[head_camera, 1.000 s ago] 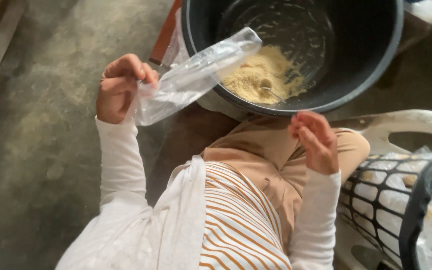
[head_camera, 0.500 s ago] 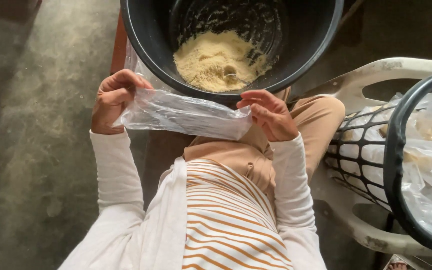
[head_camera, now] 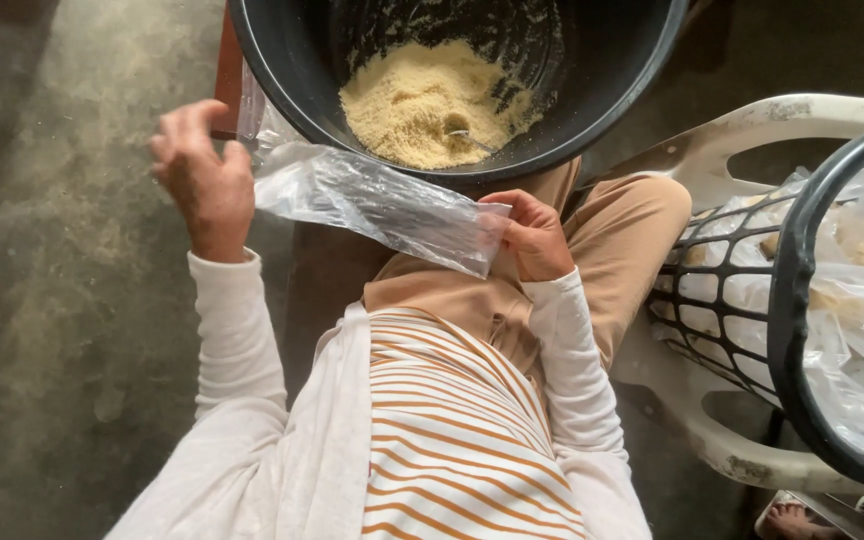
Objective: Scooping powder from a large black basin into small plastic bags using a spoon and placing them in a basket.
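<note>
A clear plastic bag stretches slantwise between the person's two hands, just below the near rim of a large black tub. The bag is thin, wrinkled and glossy, catching pale highlights along its creases; it looks empty and mostly flat, long and narrow, with its upper left end higher and its lower right end cut square. Through it the brown trousers and dark floor show dimly.

The right hand grips the bag's lower right corner, its fingers curled and pinched on the plastic edge above the lap. The left hand is raised at the bag's upper left end with fingers loosely bent; whether they actually hold the plastic there cannot be told, as the back of the hand hides the contact.

Inside the tub lies a heap of pale yellow crumbly meal, with the handle of a metal spoon poking out of it. To the right, a black mesh basket lined with clear plastic and holding filled bags sits on a white plastic chair. The person wears a white long-sleeved top and an orange-striped shirt.
</note>
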